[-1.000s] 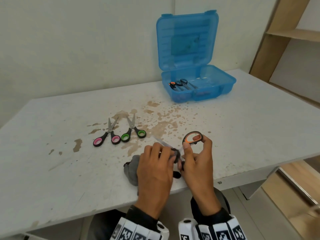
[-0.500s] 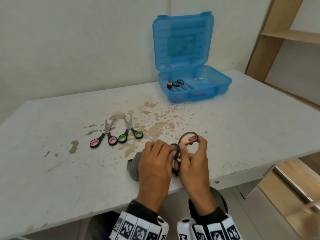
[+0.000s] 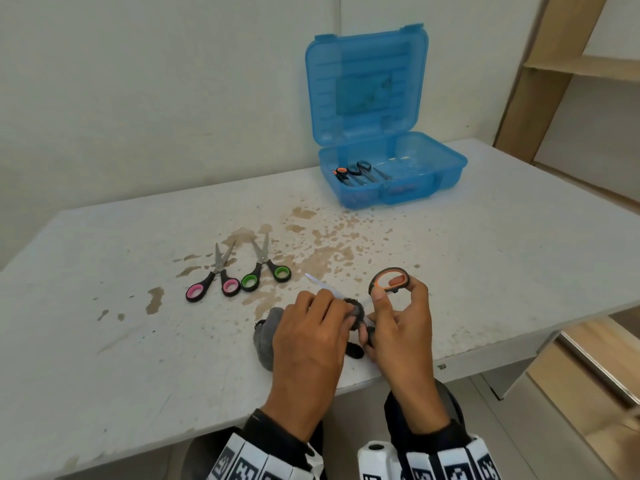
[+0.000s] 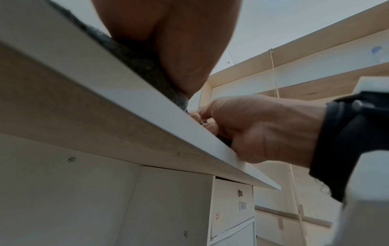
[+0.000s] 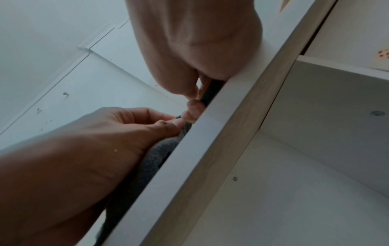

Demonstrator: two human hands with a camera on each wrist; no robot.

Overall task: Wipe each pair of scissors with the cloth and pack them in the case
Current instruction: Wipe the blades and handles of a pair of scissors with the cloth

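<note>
Since half a second ago, a bright blade tip has emerged past the left hand (image 3: pixel 308 337); head view: that hand's grip pinches a grey fuzzy cloth (image 3: pixel 265 336) around the blade of the orange-handled scissors (image 3: pixel 389 282), whose oval loop the right hand (image 3: pixel 401 336) pinches above the stained tabletop (image 3: pixel 485 271); pink-handled scissors (image 3: pixel 213 284) and green-handled scissors (image 3: pixel 266 271) lie just beside each other; the translucent blue case (image 3: pixel 391 178) stands open, holding scissors; left wrist view: tabletop edge hides the blades; right wrist view: fingers (image 5: pixel 193 108) partly concealed.
</note>
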